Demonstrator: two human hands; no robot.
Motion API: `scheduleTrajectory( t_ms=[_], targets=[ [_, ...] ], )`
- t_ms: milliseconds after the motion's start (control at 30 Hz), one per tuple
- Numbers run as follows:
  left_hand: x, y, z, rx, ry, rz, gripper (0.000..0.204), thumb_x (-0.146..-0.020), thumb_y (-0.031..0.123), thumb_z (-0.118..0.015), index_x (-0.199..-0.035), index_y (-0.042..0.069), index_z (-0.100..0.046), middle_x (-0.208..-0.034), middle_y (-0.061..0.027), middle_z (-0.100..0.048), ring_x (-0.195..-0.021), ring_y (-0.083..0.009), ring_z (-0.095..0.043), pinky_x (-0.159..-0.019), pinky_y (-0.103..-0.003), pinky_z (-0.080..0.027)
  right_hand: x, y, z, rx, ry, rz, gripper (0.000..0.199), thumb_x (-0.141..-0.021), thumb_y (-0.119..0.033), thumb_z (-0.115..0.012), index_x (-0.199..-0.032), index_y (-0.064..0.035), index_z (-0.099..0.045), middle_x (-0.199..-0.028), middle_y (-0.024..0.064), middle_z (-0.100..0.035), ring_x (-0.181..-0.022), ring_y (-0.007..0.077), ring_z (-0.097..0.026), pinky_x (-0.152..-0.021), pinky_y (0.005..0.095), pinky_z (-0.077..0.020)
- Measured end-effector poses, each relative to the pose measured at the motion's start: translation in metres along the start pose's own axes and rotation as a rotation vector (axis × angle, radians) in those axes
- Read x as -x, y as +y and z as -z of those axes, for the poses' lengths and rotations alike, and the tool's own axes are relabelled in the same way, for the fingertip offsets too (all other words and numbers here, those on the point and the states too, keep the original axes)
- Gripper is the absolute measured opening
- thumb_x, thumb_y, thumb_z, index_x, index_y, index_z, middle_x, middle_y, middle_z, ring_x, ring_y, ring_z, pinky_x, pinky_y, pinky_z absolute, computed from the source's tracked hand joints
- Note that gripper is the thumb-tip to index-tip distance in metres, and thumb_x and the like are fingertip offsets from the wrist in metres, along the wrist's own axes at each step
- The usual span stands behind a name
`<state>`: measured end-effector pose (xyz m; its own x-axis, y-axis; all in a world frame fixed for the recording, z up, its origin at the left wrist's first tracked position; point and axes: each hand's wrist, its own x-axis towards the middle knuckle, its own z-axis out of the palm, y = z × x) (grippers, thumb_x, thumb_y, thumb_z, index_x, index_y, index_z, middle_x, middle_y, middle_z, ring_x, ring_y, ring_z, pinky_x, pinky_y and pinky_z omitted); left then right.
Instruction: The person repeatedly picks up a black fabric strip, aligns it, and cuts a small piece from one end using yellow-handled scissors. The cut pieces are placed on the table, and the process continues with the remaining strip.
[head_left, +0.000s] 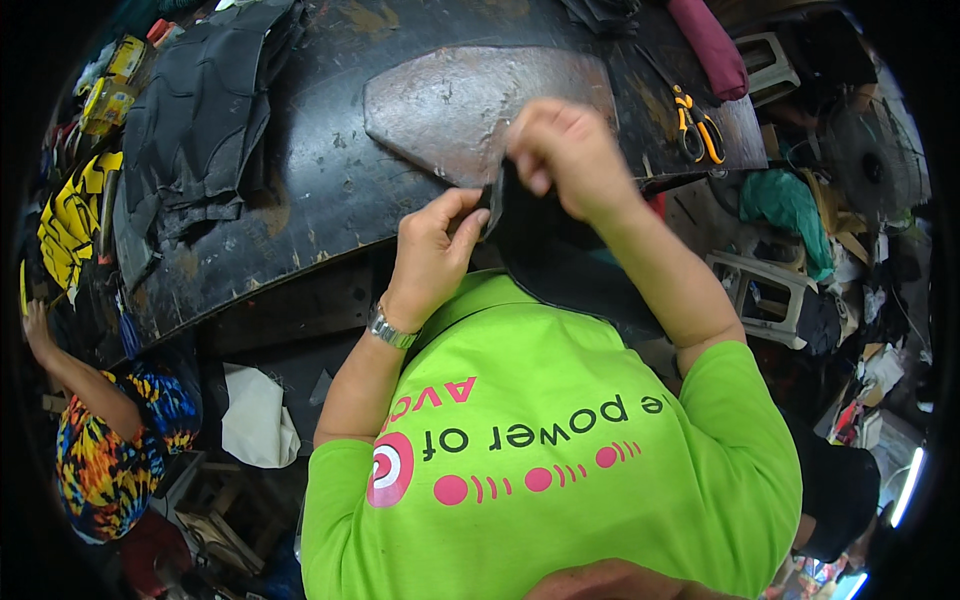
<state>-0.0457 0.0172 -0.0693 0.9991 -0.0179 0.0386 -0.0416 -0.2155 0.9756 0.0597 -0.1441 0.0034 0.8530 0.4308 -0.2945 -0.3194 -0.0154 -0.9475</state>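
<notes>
In front of my chest, above the table's near edge, a piece of black fabric hangs down toward my lap. My left hand is closed, pinching its edge between thumb and fingers. The right hand is higher up, slightly blurred, with its fingers curled at the upper end of the same edge. Its exact grip is partly hidden. Beyond both hands lies a worn brown-grey board with angled corners, flat on the dark table.
A stack of black shaped pieces covers the table's left side. Orange-handled scissors and a maroon fabric roll lie right. Yellow cut pieces are far left, near another person's arm. A fan and plastic stools stand right.
</notes>
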Motion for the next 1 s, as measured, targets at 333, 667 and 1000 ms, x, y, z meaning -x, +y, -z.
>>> scheduleTrajectory(
  t_ms=[333,667,1000],
  targets=[
    [-0.022,0.015,0.004,0.992,0.176,0.064,0.021,-0.097,0.003,-0.051,-0.117,-0.001,-0.056,-0.111,-0.0096,-0.064,-0.094,-0.0176,-0.066,-0.082,-0.033,-0.057,0.043,-0.022,-0.002,1.099,-0.116,0.774,0.04,-0.07,-0.033,-0.08,-0.083,-0.0053,-0.053,-0.074,0.0073,-0.053,-0.067,0.0248,-0.059,-0.059,0.0339,-0.0461],
    [-0.023,-0.002,-0.007,1.03,0.208,0.096,0.008,-0.095,0.003,-0.055,-0.102,0.002,-0.058,-0.098,-0.0061,-0.065,-0.089,-0.0145,-0.064,-0.083,-0.034,-0.057,0.017,0.03,-0.009,0.976,0.118,0.925,0.02,-0.076,-0.012,-0.071,-0.086,-0.0025,-0.057,-0.077,0.0087,-0.053,-0.07,0.0249,-0.057,-0.061,0.0342,-0.046],
    [-0.029,0.012,0.002,0.781,0.194,0.049,0.012,-0.093,0.002,-0.058,-0.105,-0.001,-0.062,-0.096,-0.0033,-0.066,-0.085,-0.0092,-0.062,-0.08,-0.028,-0.056,0.024,0.015,-0.014,0.725,0.078,0.708,0.021,-0.08,-0.017,-0.07,-0.082,-0.0028,-0.054,-0.073,0.0107,-0.053,-0.062,0.0254,-0.056,-0.056,0.0337,-0.0448]
  ],
)
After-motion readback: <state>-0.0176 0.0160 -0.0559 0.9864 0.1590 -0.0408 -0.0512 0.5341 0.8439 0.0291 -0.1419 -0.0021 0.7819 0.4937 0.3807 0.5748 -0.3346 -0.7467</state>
